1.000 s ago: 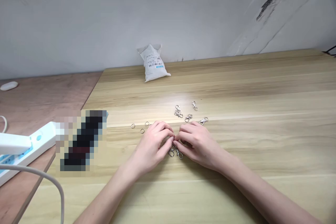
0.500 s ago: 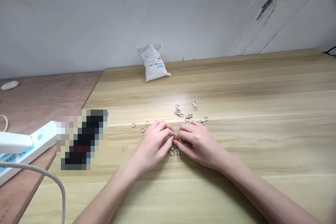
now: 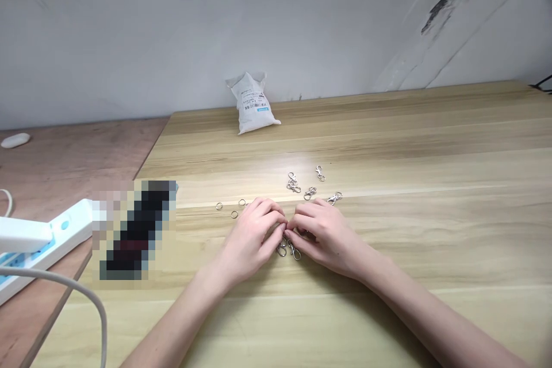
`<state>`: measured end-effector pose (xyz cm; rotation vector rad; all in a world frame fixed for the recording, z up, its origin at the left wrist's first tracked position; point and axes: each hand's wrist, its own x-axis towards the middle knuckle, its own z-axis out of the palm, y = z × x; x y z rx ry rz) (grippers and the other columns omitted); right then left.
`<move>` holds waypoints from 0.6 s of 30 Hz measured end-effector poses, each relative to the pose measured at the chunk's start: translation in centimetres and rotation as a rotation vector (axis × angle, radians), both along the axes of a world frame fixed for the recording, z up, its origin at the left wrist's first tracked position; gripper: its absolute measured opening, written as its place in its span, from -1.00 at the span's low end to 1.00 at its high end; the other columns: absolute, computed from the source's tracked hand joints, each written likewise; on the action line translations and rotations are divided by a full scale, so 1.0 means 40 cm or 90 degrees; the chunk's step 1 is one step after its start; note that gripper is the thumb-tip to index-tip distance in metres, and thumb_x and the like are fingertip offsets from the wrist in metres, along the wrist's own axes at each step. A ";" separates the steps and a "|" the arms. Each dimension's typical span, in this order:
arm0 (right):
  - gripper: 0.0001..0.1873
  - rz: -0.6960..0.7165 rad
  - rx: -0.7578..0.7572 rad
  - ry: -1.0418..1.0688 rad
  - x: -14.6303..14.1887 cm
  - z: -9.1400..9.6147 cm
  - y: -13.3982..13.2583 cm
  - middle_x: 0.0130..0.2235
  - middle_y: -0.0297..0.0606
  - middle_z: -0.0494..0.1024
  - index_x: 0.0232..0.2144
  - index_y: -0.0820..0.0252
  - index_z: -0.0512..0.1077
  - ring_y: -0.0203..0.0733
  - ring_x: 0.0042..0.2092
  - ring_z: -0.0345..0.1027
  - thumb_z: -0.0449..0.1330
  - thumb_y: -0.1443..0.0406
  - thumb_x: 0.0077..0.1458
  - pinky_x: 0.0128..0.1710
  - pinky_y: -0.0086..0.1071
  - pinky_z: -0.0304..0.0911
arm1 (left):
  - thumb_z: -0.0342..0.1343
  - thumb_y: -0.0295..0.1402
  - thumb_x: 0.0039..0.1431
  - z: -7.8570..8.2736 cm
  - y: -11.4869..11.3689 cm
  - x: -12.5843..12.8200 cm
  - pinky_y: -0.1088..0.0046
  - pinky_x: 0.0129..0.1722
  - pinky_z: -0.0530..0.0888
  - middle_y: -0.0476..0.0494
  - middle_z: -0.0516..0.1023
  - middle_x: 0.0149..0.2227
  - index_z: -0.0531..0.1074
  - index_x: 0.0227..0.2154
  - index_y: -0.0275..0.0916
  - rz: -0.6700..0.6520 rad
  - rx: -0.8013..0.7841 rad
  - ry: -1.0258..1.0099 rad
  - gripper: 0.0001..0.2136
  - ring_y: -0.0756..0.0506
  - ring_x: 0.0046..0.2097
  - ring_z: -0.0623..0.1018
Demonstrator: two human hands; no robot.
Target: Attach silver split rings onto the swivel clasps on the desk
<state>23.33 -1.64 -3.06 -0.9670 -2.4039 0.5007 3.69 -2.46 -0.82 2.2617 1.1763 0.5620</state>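
My left hand (image 3: 257, 234) and my right hand (image 3: 321, 236) meet fingertip to fingertip just above the table, both closed in a pinch. Whatever small thing sits between the fingertips is hidden. Right below them show two silver lobster clasps, one at the left (image 3: 281, 250) and one at the right (image 3: 295, 251); I cannot tell whether the fingers touch them. Beyond the hands lie more clasps: a small cluster (image 3: 293, 183), a single one (image 3: 319, 173), another (image 3: 310, 193) and one by my right knuckles (image 3: 335, 198). Small split rings (image 3: 234, 214) are left of my left hand, one partly covered by it.
A white labelled packet (image 3: 254, 106) stands near the wall at the back of the wooden table (image 3: 431, 184). At the left are a blurred-out dark object (image 3: 138, 230), a white power strip (image 3: 71, 221), a grey cable (image 3: 92, 296) and a small white case (image 3: 16, 140).
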 end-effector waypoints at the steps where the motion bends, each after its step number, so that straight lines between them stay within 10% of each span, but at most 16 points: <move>1: -0.84 0.000 -0.001 0.000 0.000 0.000 0.001 -0.41 -0.32 0.42 -0.39 0.18 0.38 -0.28 -0.36 0.24 0.07 0.33 0.24 -0.28 -0.34 0.01 | -0.06 -0.49 0.30 0.000 0.000 0.000 0.32 -0.09 0.34 -0.11 0.44 -0.21 0.41 -0.31 -0.23 -0.001 0.001 0.000 -0.85 -0.10 -0.11 0.39; 18: -0.83 -0.010 0.001 0.001 -0.002 -0.001 0.001 -0.44 -0.34 0.41 -0.41 0.18 0.37 -0.30 -0.39 0.21 0.08 0.32 0.24 -0.29 -0.35 -0.01 | -0.05 -0.49 0.29 -0.001 -0.001 -0.002 0.31 -0.09 0.34 -0.10 0.44 -0.21 0.41 -0.31 -0.23 -0.004 0.002 0.007 -0.86 -0.10 -0.11 0.39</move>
